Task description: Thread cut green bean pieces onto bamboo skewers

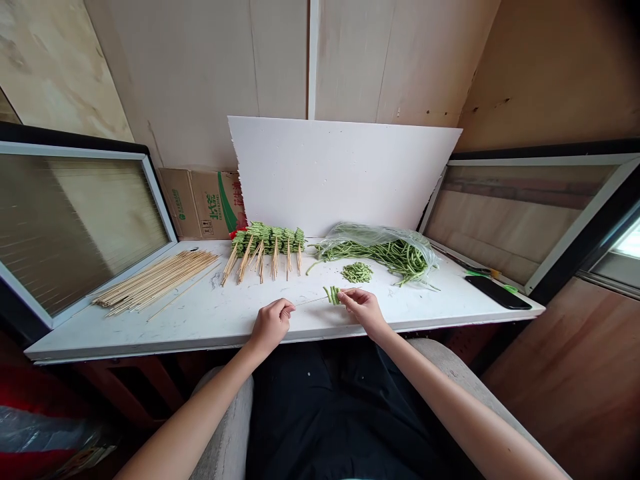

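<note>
My left hand [273, 325] is closed around the near end of a thin bamboo skewer [310, 301], held above the front of the white table. Several short green bean pieces [332, 295] sit side by side across the skewer's other end. The fingers of my right hand [364, 308] pinch the pieces at that end. Just beyond lies a small pile of cut green bean pieces [357, 272]. Behind it, long uncut green beans [395, 257] spill from a clear plastic bag [370, 233]. Finished bean skewers [270, 243] are stacked at the back, their bare sticks toward me.
Loose bamboo skewers [155, 280] are heaped on the left of the white table [200, 327]. A black phone [497, 292] lies near the right edge. A white board [345, 173] and a cardboard box [200, 203] stand behind. Framed glass panels [530, 207] flank the table.
</note>
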The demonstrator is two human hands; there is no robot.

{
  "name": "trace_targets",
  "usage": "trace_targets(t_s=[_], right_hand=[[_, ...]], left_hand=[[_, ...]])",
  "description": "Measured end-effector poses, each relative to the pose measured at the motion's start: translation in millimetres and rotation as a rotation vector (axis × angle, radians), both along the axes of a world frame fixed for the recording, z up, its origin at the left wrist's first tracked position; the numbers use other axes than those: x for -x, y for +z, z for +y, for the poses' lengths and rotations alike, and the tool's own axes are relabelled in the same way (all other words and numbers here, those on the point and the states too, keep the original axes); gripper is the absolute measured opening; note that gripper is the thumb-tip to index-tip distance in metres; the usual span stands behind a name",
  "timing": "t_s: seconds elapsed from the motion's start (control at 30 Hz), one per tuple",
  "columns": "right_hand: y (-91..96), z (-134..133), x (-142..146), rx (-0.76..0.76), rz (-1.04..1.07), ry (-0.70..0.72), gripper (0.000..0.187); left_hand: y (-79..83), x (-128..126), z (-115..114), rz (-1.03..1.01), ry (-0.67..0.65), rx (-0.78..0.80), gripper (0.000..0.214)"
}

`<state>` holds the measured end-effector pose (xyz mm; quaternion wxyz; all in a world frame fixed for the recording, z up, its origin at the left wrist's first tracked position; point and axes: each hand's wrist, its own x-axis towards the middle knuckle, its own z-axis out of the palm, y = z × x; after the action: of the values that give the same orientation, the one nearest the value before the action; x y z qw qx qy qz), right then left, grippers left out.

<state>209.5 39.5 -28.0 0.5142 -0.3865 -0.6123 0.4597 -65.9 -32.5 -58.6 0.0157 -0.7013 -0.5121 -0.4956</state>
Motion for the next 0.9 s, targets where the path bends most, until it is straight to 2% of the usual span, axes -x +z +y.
trace_targets(t_s=[0.17,0.4,0.6,0.7,0.77,0.9], right_hand=[[-0.5,4.6,-2.3,-0.069,0.006,0.074,0.045],[-4.7,8.8,-3.2,-0.077,-0.036,0.026,0.041],[13.5,10.3,-13.7,-0.072,-0.075,0.105,0.041],[25.3,22.7,-35.9,-0.105,-0.23,0.136,0.04],[29.9,34.3,-55.6,-0.177,-0.411,0.096,0.039],[31.8,53.3,-93.6,-0.32,-0.727,0.013,0.026]], left_hand=[[1.0,-1.1,-0.9,-0.004,0.01,-0.01,0.022],[0.2,-1.0,-0.2,0.002,-0.001,-0.012,0.022],[-0.6,-0.4,0.1,-0.007,0.003,-0.011,0.022],[-0.4,-0.4,-0.2,-0.014,-0.001,-0.007,0.022],[0.2,-0.6,-0.6,-0.011,0.003,-0.005,0.021],[1.8,-1.1,-1.4,0.001,0.007,-0.008,0.02]])
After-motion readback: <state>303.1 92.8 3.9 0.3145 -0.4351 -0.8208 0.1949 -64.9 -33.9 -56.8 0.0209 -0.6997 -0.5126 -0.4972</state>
